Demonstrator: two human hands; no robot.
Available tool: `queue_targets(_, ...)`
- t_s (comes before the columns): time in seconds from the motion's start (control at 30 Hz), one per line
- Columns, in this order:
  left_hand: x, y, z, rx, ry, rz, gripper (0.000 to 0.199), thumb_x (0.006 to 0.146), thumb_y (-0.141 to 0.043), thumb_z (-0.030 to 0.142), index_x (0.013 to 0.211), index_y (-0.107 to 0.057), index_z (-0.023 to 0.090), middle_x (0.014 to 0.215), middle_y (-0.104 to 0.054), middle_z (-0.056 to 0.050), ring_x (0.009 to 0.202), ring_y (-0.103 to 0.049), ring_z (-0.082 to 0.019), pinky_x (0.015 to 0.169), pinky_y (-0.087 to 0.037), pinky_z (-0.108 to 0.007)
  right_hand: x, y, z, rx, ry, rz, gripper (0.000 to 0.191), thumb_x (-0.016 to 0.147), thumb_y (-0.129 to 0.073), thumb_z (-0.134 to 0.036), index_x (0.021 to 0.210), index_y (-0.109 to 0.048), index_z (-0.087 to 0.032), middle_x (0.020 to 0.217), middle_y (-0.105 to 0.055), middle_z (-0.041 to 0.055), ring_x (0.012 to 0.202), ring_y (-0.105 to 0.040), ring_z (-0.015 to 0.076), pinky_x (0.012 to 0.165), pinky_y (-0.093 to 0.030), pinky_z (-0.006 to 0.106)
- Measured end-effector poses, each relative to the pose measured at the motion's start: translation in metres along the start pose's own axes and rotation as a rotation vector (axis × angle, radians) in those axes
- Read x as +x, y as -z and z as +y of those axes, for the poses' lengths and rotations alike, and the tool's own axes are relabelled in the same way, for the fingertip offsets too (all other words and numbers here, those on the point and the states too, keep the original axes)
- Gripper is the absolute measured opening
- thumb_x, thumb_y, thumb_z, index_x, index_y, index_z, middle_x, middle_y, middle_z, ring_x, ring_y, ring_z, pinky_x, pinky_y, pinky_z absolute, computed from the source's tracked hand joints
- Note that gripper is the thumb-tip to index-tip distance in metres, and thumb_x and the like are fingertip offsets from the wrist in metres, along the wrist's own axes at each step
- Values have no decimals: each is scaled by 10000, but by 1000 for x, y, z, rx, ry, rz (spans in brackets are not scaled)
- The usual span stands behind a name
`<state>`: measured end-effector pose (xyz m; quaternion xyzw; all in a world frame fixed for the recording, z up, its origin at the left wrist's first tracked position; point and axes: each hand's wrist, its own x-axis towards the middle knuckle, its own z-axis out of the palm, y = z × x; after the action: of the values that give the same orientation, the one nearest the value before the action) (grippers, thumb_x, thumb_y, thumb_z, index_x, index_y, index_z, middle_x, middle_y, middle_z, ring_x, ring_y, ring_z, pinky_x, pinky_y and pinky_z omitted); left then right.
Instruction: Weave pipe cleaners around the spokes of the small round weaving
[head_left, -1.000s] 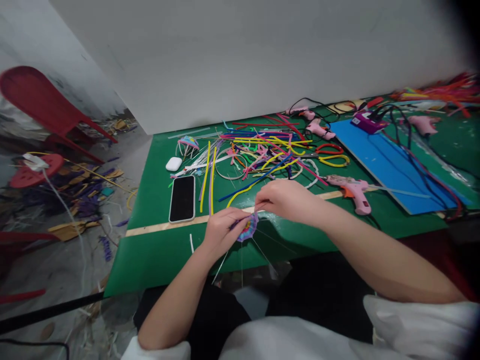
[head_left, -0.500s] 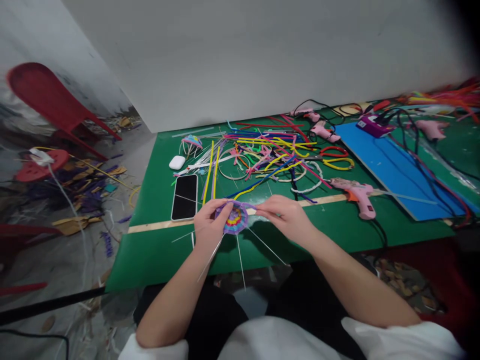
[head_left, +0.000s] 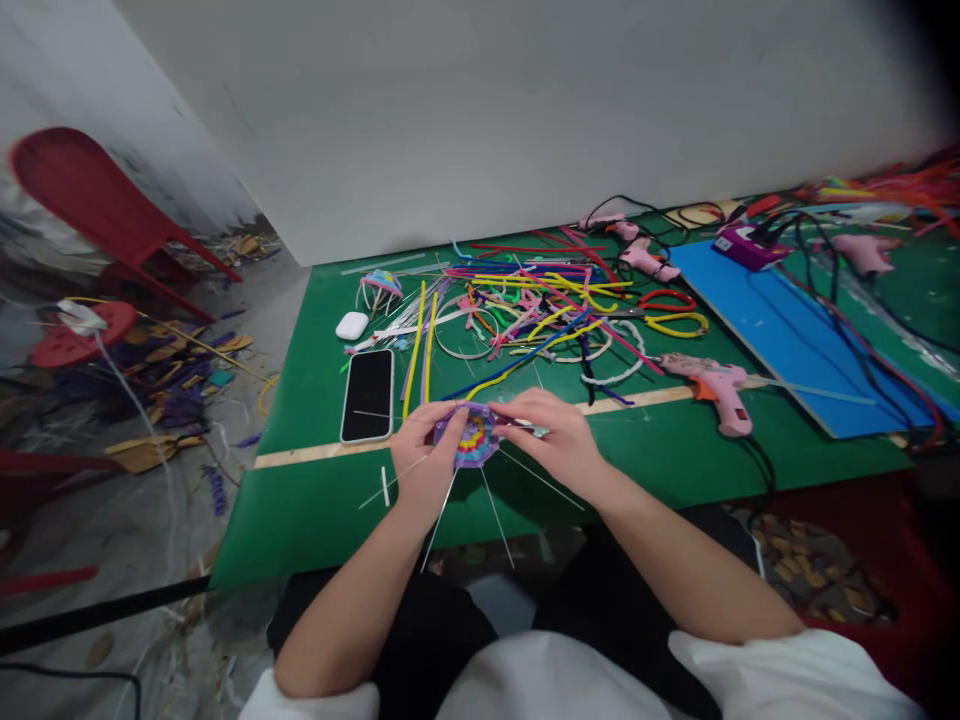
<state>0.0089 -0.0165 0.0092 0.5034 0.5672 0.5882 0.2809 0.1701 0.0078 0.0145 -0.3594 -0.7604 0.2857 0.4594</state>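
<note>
A small round piece [head_left: 475,442], woven from pipe cleaners in yellow, red, blue and purple rings, is held over the near part of the table. Thin pale rods stick out from it all round like spokes. My left hand [head_left: 424,450] is closed on its left side, the thumb lying across the front. At the right rim, the fingers of my right hand [head_left: 559,440] pinch the purple pipe cleaner [head_left: 486,408] that runs along the top edge; its end is mostly hidden by the fingers. A phone [head_left: 368,396] lies left of my left hand.
Behind my hands lies a tangle of pipe cleaners [head_left: 525,300]. A pink glue gun [head_left: 724,395], red-and-yellow-handled scissors [head_left: 679,322] and a blue board [head_left: 765,330] are to the right. A white case [head_left: 352,326] and a small woven dome [head_left: 382,287] stand at the left.
My right hand has come left, closer to the round piece, and the purple strand now lies along its rim. The piece and its rods have turned slightly.
</note>
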Motion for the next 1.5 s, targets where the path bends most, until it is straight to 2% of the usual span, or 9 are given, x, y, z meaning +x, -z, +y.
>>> queue_targets(0.1, -3, -3, 3, 35, 25, -3, 178, 759, -632, 320, 826, -677, 162, 879, -673, -55, 853, -628, -173, 817, -507, -308, 0, -1, 0, 55, -99, 53, 163, 764, -651, -280, 904, -717, -228, 764, -693, 43, 714, -601, 157, 663, -495, 297)
queue_targets(0.17, -1, 2, 7, 31, 69, -149, 246, 758, -632, 326, 948, -665, 172, 984, -662, -70, 910, -627, -190, 825, -510, -306, 1, 3, 2, 82, -180, 63, 140, 754, -655, -286, 854, -729, -222, 767, -700, 44, 707, -614, 157, 652, -497, 288)
queue_targets(0.33, 25, 45, 12, -89, 129, -1105, 845, 635, -755, 223, 1369, -345, 312, 1438, -344, -52, 1266, -408, -262, 1018, -401, -370, 8, 27, 13, 165, -394, 22, 136, 706, -679, -312, 741, -732, -193, 758, -714, 41, 698, -642, 164, 653, -508, 277)
queue_targets(0.4, 35, 59, 7, -196, 166, -1204, 729, 725, -683, 224, 1365, -349, 320, 1443, -333, -50, 1281, -385, -271, 1033, -377, -413, 10, 35, 15, 187, -426, -38, 132, 689, -686, -303, 718, -727, -180, 733, -712, 36, 677, -638, 158, 626, -500, 262)
queue_targets(0.5, 37, 57, 1, -356, 289, -1105, 578, 790, -620, 273, 1332, -419, 284, 1407, -396, -76, 1240, -437, -278, 992, -414, -414, 13, 37, 14, 173, -401, -111, 115, 685, -691, -280, 708, -724, -172, 708, -706, 30, 651, -619, 141, 595, -472, 239)
queue_targets(0.6, 26, 32, 2, -315, 373, -942, 519, 754, -663, 288, 1248, -519, 223, 1251, -561, -100, 1096, -563, -251, 892, -487, -350, 13, 30, 13, 150, -330, -143, 104, 698, -687, -267, 716, -721, -171, 695, -699, 26, 639, -608, 128, 594, -457, 231)
queue_targets(0.83, 4, -3, -5, -107, 260, -514, 214, 700, -695, 324, 813, -667, 144, 752, -690, -36, 679, -639, -138, 629, -524, -225, 8, 19, 12, 80, -242, -157, 92, 711, -683, -254, 709, -714, -168, 692, -700, 29, 649, -621, 129, 598, -456, 223)
queue_targets(1.33, 1, 1, -5, 128, 52, -462, 128, 745, -636, 288, 766, -667, 165, 716, -689, -4, 607, -620, -105, 546, -487, -177, 53, 66, -1, 95, -520, -929, 347, 744, -595, -421, 929, -698, -147, 805, -699, 39, 736, -612, 147, 634, -439, 232)
queue_targets(1.5, 0, 1, -5, 246, -11, -464, 117, 761, -618, 274, 791, -682, 182, 749, -699, -3, 628, -622, -105, 569, -479, -187, 57, 65, -13, -210, -404, -984, 287, 752, -588, -422, 875, -702, -189, 824, -703, 23, 745, -620, 152, 618, -422, 226)
